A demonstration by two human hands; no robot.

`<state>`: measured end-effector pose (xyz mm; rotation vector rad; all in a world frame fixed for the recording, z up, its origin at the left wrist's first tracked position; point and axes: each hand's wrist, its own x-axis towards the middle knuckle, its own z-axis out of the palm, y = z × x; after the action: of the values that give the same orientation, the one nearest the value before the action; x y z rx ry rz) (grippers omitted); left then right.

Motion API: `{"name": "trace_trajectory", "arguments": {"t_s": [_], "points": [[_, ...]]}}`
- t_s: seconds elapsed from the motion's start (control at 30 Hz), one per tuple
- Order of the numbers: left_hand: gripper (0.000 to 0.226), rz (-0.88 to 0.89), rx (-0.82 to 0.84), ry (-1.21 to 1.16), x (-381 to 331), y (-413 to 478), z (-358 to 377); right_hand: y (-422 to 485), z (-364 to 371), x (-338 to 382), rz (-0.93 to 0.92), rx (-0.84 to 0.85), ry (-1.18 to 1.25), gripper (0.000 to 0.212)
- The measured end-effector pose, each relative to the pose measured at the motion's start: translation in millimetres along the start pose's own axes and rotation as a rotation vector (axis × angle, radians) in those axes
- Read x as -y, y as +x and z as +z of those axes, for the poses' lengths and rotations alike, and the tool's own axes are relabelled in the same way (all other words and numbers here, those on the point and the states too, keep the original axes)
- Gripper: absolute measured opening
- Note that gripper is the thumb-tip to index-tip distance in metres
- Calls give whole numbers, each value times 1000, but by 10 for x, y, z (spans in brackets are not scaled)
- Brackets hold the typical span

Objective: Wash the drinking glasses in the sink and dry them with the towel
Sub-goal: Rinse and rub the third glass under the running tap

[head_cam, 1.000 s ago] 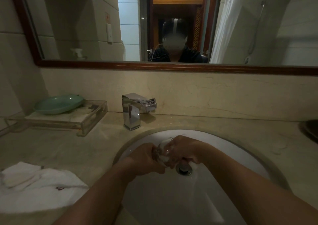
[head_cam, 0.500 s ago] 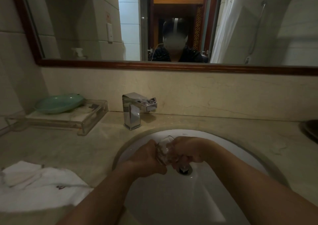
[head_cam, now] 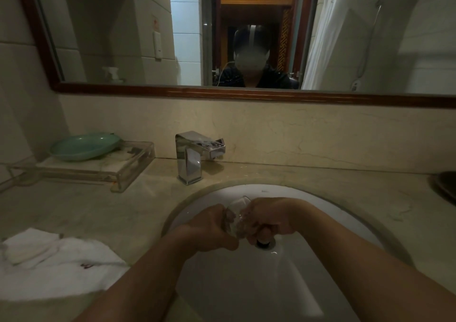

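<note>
Two grips, left hand (head_cam: 209,230), right hand (head_cam: 269,220), both curled round drinking glass (head_cam: 235,214), over drain (head_cam: 266,243), inside sink (head_cam: 333,220) rim

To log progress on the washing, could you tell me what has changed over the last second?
Little visibly changed: the left hand and right hand keep gripping the glass over the sink, shifting only slightly. Nothing was picked up or let go. The towel and tap stayed put.

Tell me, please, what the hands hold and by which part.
A clear drinking glass: the left hand grips one side of its body, the right hand the other; the rim is free.
</note>
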<state>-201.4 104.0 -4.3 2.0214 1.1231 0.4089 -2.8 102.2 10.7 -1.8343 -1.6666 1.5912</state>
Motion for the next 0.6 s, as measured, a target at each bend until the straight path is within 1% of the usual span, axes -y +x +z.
{"name": "trace_trajectory", "arguments": {"t_s": [0.03,0.13,0.2,0.23,0.27,0.33,0.4,0.43,0.47,0.53,0.6], "points": [[28,25,25,5,2,-1,-4,6,15,1,-8,-20,-31,15],[27,25,45,9,1,-18,-15,52,53,0,-74,-135,-130,25],[27,17,35,-17,-7,-18,-9,29,53,32,-102,-119,-88,16],[28,11,28,-8,-16,-17,7,-8,40,52,-81,-100,-67,11],[30,-5,10,-1,-32,-24,22,-2,24,47,-47,-96,-54,11],[45,-43,-36,46,-28,-21,47,35,21,4,1,-76,-52,15],[64,-67,-39,139,3,-7,54,115,55,-38,28,-39,-57,16],[70,-63,-24,180,11,-10,55,147,72,-49,30,-42,-67,15],[72,-63,-16,205,14,-9,48,136,88,-36,23,-59,-80,15],[66,-59,-31,196,27,11,37,97,95,-3,15,-118,-114,19],[61,-62,-49,187,37,21,36,101,74,-3,6,-129,-117,25]]}}
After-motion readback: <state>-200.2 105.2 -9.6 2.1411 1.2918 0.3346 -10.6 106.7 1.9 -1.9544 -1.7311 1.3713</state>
